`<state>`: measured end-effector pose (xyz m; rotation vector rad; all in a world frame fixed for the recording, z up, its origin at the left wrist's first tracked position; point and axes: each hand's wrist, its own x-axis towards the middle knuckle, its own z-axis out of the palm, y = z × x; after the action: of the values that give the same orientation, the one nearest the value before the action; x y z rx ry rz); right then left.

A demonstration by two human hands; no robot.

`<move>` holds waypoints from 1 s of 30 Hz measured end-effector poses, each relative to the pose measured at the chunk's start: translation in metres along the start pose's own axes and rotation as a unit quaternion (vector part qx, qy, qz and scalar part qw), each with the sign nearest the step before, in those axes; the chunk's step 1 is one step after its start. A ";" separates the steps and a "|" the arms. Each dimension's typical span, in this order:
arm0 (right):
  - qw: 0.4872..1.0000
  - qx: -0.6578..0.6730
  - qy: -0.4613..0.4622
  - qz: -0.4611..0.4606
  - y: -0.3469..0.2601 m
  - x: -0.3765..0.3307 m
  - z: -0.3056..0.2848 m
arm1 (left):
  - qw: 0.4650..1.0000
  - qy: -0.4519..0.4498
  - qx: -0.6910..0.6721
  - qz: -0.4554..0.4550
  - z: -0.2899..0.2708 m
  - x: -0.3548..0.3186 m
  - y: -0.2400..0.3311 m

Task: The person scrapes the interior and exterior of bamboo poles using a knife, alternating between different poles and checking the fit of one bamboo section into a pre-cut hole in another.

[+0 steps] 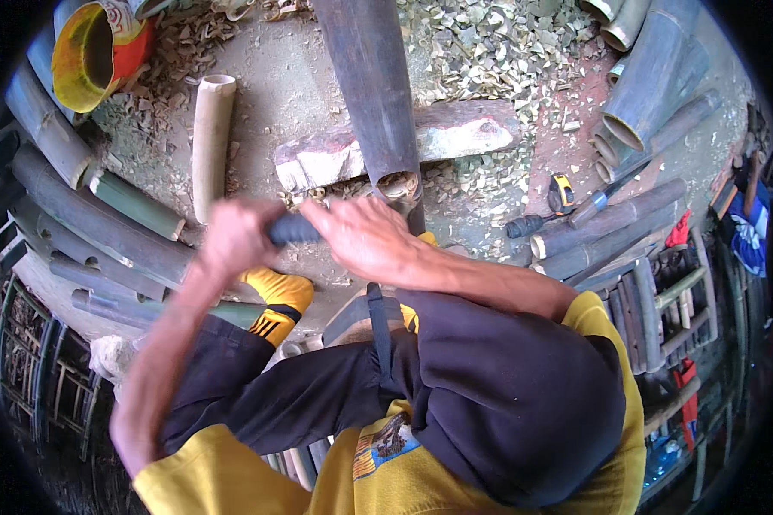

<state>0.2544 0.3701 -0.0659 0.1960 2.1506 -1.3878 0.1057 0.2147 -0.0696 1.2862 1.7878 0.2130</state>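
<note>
My left hand (240,232), a little blurred by motion, is closed in a fist around one end of a dark, ribbed tool handle (294,228). Close beside it, my right hand (365,236) has its fingers curled over the handle's other end. The tool's working end is hidden under the right hand. Just beyond the right hand lies the near end of a thick dark bamboo pole (369,94), with a pale cut opening (398,184) in it. This pole rests across a rough, partly whitish wood block (481,133).
A pale peeled bamboo piece (213,146) lies left of the block. Bamboo chips (498,51) cover the ground. More poles (94,206) flank both sides. A yellow-black tape measure (562,194) and a blue-handled tool (588,209) lie right. My yellow shoe (288,292) is below my left hand.
</note>
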 end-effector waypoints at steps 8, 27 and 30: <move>0.986 0.142 0.087 0.005 0.011 0.006 -0.001 | 0.998 -0.014 0.057 -0.012 -0.040 0.030 0.008; 0.997 -0.024 -0.050 -0.057 0.010 -0.015 -0.008 | 0.974 0.032 -0.141 -0.173 0.054 -0.032 0.049; 0.989 -0.073 -0.129 -0.023 0.003 -0.011 -0.012 | 0.980 0.018 -0.131 -0.146 0.045 -0.030 0.041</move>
<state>0.2604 0.3843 -0.0585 -0.0865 2.0387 -1.2011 0.1684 0.1922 -0.0553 0.8292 1.8835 0.2955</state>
